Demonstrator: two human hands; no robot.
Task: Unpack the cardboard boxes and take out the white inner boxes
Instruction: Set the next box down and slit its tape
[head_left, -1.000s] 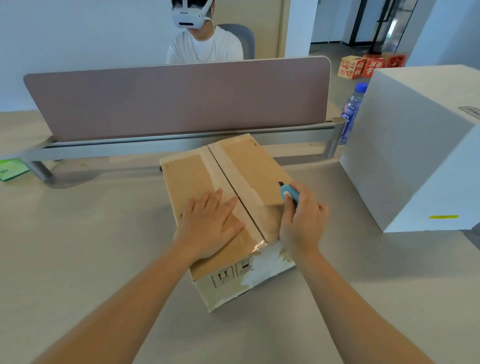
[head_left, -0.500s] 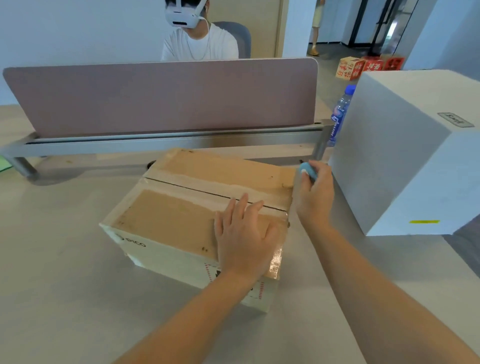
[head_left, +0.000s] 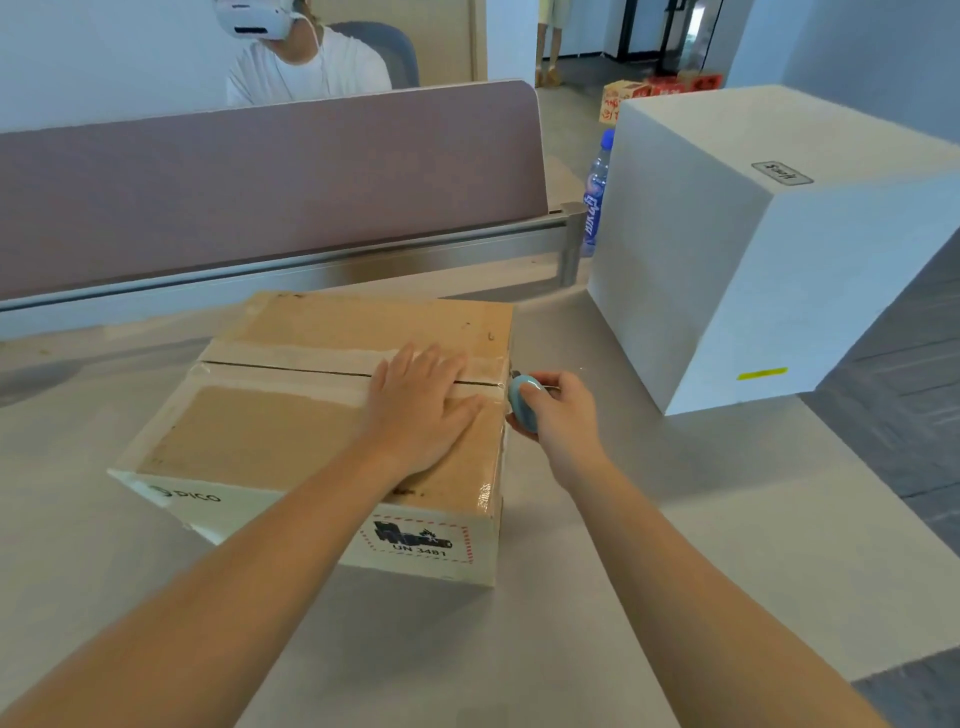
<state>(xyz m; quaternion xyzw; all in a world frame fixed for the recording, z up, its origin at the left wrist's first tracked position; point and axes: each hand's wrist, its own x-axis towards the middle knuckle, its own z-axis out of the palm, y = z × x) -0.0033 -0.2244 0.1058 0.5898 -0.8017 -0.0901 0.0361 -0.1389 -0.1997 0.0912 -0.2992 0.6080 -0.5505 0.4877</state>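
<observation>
A brown cardboard box (head_left: 270, 431) with taped flaps lies on the grey desk, its centre seam running left to right and showing a dark slit. My left hand (head_left: 421, 405) presses flat on the box top near its right end, fingers straight. My right hand (head_left: 563, 410) grips a small light-blue cutter (head_left: 522, 408) against the box's right edge, at the end of the seam. A big white box (head_left: 753, 249) stands on the desk to the right.
A mauve divider panel (head_left: 260, 182) on a metal rail crosses the desk behind the box. A water bottle (head_left: 595, 192) stands beside the white box. Behind the divider sits a person wearing a white headset. The desk edge (head_left: 852, 467) runs along the right.
The box has been turned so its seam runs sideways. My right hand has brought the cutter along the right edge toward me to the seam's end. My left hand shifted further onto the top.
</observation>
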